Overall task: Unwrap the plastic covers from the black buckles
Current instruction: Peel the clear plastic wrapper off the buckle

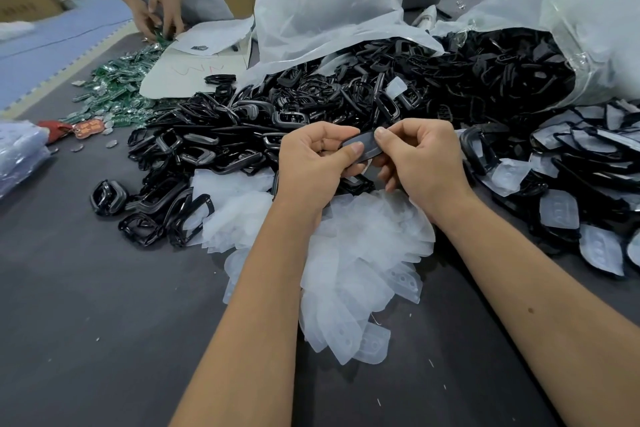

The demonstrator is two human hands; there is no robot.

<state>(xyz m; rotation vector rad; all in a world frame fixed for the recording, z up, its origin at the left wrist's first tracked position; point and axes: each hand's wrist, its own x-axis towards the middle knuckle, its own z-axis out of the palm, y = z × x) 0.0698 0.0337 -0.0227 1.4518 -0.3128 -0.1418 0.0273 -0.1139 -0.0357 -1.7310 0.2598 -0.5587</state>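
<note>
Left hand [313,158]: my thumb and curled fingers pinch the left end of 1 wrapped buckle [363,147].
Right hand [420,156]: my thumb and forefinger pinch its right end, the other fingers curled below.
Wrapped buckle: held between both hands, above the near heap of plastic covers [360,263].
Bare buckles [207,149]: black pile to the left and far.
Covered buckles [588,184]: spread on the right.
Big bag [571,10]: far right, spilling buckles.
Table [104,322]: dark grey.
</note>
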